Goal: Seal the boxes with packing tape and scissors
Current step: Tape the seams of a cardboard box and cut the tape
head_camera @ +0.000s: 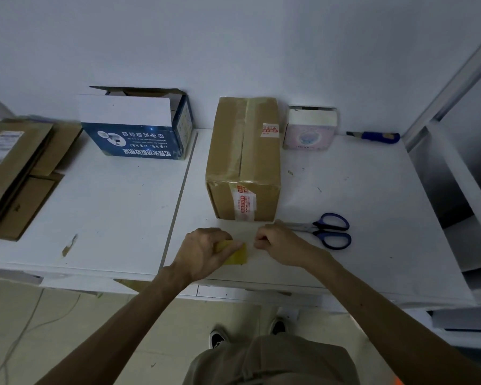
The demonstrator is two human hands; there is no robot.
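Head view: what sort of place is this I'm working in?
Probably a small packing or shipping station: flattened cartons stacked on the white table, a taped brown box with labels, and scissors beside it.

The left hand covers most of the tape. Blade tips of the scissors lie behind the right hand; whether it pinches anything cannot be told. The frame's left edge crops the cardboard.

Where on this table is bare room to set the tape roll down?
Widest bare table: bordered by the flat cardboard, blue box and brown box. Another patch lies right of the brown box, between the pink box and scissors. Crowded: in front of the brown box, with left hand, right hand and tape roll.
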